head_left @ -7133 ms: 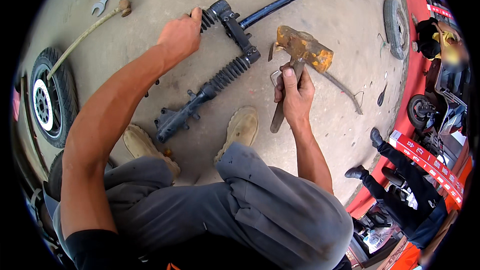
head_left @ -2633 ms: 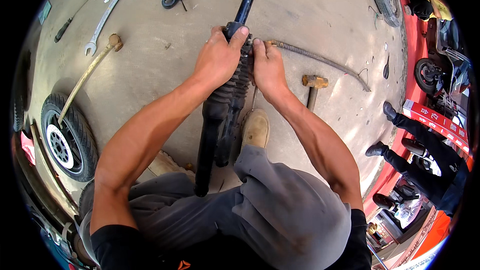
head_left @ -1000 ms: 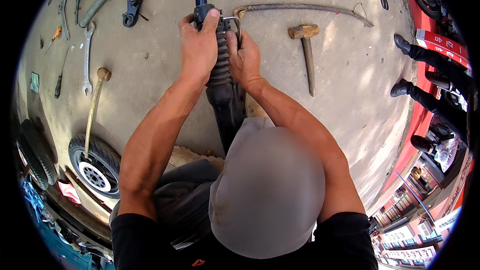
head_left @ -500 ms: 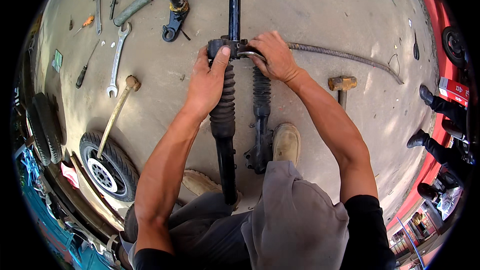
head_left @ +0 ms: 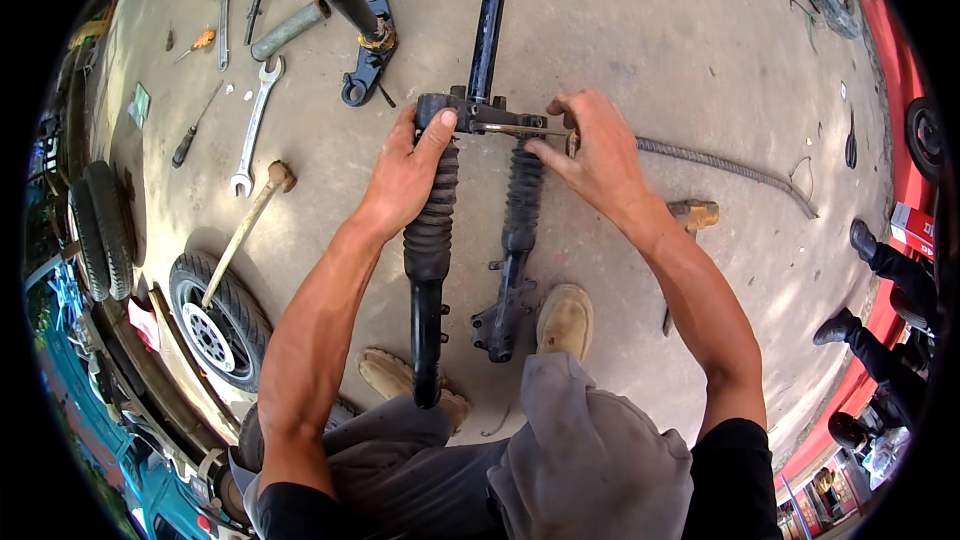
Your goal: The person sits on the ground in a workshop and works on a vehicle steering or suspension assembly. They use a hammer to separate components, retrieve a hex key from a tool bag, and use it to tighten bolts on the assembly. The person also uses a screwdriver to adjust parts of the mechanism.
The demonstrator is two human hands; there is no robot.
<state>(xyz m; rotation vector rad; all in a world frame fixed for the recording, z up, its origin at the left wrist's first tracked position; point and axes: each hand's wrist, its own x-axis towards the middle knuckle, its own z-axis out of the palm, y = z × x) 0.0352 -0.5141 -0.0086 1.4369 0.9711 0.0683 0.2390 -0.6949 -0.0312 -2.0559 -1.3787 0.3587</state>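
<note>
The fork was found between the two hands, its crosspiece running from the left hand across to the right hand. The left hand was closed around the top of the left leg, with the thumb laid over the near face and the fingers wrapped about the outer side. The right hand was at the far end of the crosspiece, partly curled, thumb and fingers apart, about the outer end of a thin metal key. Whether it gripped the key or only touched it could not be told.

The key lay along the near side of the crosspiece, pointing from the left hand toward the right. The right leg ran down between the hands, its top just beside the right thumb; contact could not be confirmed. The stem pointed away from the person, beyond both hands. Both legs pointed back toward the shoes, the left leg's lower end overlapping the left shoe in view.

On the floor, a ribbed bar extended rightward from behind the right hand. A hammer lay partly hidden by the right forearm. A wheel was noted left of the left forearm, well apart from the fork.
</note>
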